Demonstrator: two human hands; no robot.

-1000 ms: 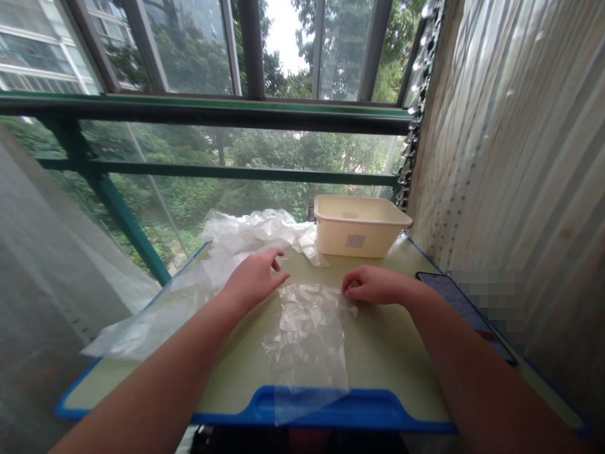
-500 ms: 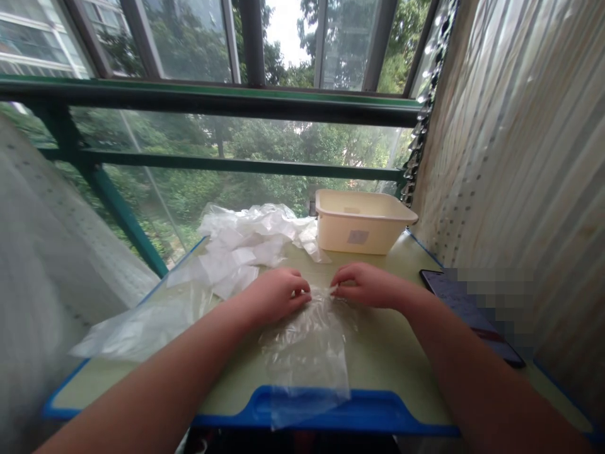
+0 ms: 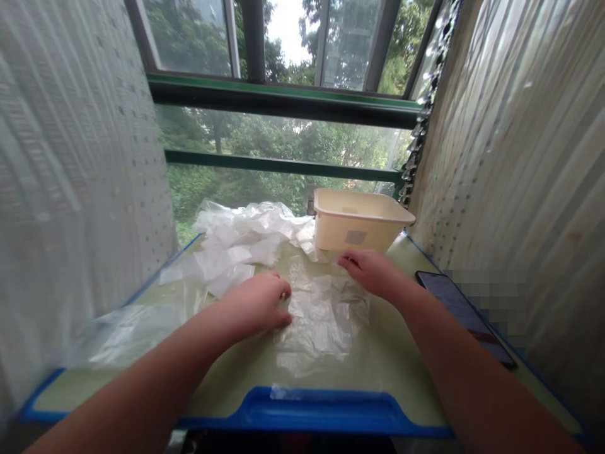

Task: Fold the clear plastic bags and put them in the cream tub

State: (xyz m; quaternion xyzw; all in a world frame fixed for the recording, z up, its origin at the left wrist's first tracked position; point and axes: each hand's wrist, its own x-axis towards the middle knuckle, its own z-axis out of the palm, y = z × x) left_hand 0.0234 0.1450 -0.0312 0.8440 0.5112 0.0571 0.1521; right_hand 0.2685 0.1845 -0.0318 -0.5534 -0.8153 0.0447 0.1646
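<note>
Your left hand (image 3: 259, 302) curves, thumb and finger parted, at the left edge of a clear plastic bag (image 3: 321, 321) reaching the front blue rim (image 3: 326, 413), while your right hand (image 3: 367, 270) bunches its fingers near the far-right corner, grip unclear, before the cream tub (image 3: 357, 228), green tabletop (image 3: 401, 359) stretching rightward to the phone (image 3: 466, 318).

The bag (image 3: 321, 315) is glossy, crinkled plastic; the tub (image 3: 362, 223) smooth, matt plastic.

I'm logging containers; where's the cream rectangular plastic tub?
In the head view, the tub stands right of the crumpled white plastic heap, just beyond the right hand.
</note>
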